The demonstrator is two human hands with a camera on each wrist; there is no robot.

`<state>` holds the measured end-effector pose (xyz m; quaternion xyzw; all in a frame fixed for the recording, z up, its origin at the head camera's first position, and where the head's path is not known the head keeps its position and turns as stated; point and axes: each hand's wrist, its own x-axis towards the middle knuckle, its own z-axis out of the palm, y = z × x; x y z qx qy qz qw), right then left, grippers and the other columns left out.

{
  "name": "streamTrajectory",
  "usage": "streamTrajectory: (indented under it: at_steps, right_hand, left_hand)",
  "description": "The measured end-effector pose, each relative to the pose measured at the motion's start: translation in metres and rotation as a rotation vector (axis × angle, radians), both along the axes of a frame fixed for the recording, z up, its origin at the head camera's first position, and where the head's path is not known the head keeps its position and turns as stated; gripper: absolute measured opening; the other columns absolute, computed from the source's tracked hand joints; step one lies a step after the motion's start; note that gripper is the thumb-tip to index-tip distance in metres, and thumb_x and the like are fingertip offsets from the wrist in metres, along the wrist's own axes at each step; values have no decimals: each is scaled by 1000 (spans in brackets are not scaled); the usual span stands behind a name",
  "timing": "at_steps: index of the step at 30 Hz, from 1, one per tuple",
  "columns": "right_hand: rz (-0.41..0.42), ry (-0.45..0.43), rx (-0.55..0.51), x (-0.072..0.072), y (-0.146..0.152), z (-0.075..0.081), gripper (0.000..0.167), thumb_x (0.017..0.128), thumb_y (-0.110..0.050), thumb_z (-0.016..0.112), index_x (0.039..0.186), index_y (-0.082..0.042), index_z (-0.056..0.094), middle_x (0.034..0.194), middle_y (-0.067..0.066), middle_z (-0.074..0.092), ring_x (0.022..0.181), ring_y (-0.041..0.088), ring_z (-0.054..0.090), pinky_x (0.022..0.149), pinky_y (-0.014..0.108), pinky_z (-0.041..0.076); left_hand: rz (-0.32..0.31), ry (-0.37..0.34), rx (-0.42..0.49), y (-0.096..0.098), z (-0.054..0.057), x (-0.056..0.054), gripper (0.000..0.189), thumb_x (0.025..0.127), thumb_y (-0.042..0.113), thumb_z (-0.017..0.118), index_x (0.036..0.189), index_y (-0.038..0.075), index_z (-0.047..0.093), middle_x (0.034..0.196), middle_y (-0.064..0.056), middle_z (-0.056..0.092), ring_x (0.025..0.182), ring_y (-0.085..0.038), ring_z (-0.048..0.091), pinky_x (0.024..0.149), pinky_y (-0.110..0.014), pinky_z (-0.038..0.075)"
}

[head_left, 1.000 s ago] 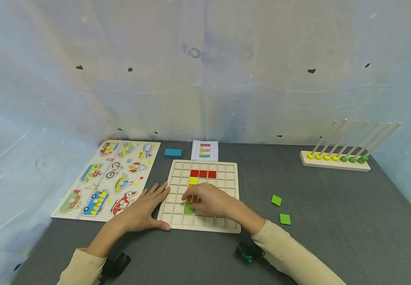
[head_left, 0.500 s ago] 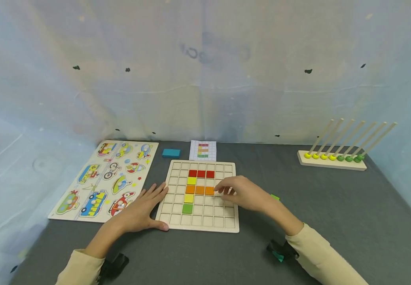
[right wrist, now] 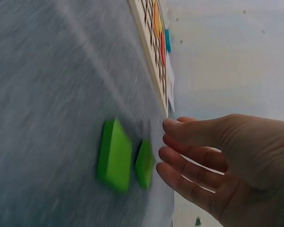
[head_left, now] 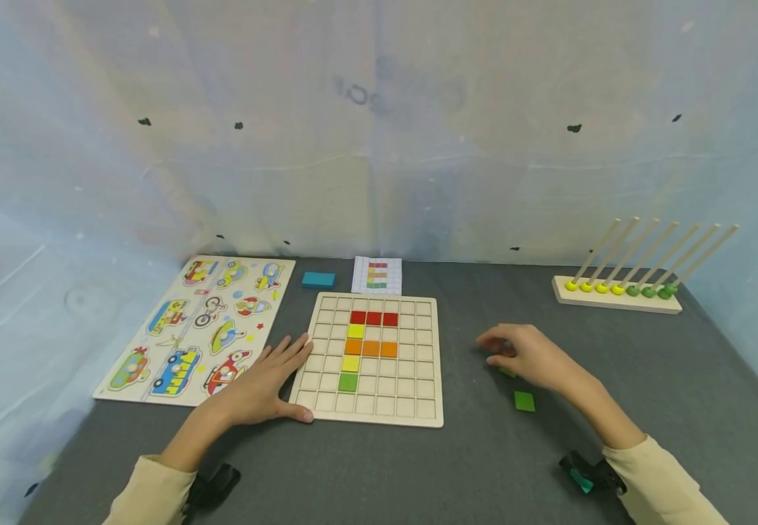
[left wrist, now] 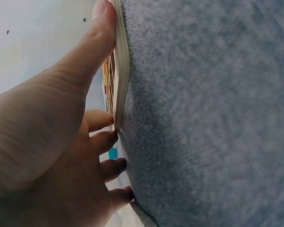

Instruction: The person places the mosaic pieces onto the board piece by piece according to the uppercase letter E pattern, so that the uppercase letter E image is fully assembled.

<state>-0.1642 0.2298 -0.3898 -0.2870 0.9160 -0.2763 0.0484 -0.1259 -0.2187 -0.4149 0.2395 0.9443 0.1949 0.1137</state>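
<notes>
A wooden grid board lies mid-table. Set into it are three red tiles, two yellow tiles, three orange tiles and a green tile. My left hand rests at the board's left edge, fingers spread, thumb at the near corner; the left wrist view has the thumb against the rim. Right of the board my right hand, fingers slightly bent and holding nothing, hangs over a loose green tile, mostly hidden in the head view. A second green tile lies nearer.
A vehicle puzzle board lies at the left. Behind the grid board are a blue block and a printed pattern card. A peg stand with yellow and green beads stands at the back right. A pale sheet hangs behind.
My right hand has moved from the grid board rightward to the loose green tiles, uncovering the orange, yellow and green tiles on the board. My left hand has stayed put.
</notes>
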Motion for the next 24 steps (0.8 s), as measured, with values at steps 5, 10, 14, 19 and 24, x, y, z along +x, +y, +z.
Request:
streamTrajectory:
  at_steps: [5,10,14,19,24]
  right_hand:
    - [-40,2,27,3,16,-1,32,85,-7,75,116,-3,69,106,8,69,93,23,65,75,35,57]
    - [-44,-23,30,3,19,-3,33,83,-6,76,115,-2,69,96,1,69,82,12,62,67,27,53]
    - [-44,-39,36,2,16,-2,33,82,-3,76,114,-1,69,91,-1,68,81,13,63,67,28,54]
    - [-28,-54,41,2,13,0,33,81,-1,76,113,-1,69,89,-2,66,82,12,62,67,28,54]
    - [2,-47,41,0,6,6,31,83,1,75,113,-1,69,89,-3,67,80,11,61,67,27,54]
  left_hand:
    - [5,4,-2,-1,0,0,116,72,71,69,156,4,23,162,-15,16,147,-44,10,115,-64,10]
    - [11,10,1,-3,1,2,116,72,71,70,155,4,24,162,-16,17,147,-44,10,115,-65,10]
    - [9,15,1,-3,1,2,116,72,70,70,155,3,24,162,-16,17,147,-45,11,115,-65,11]
    - [1,16,-3,-2,0,1,116,72,71,69,155,4,24,162,-16,17,147,-45,11,115,-65,12]
    - [-1,11,-5,0,0,1,116,72,70,70,156,4,23,162,-15,17,147,-44,11,115,-64,11]
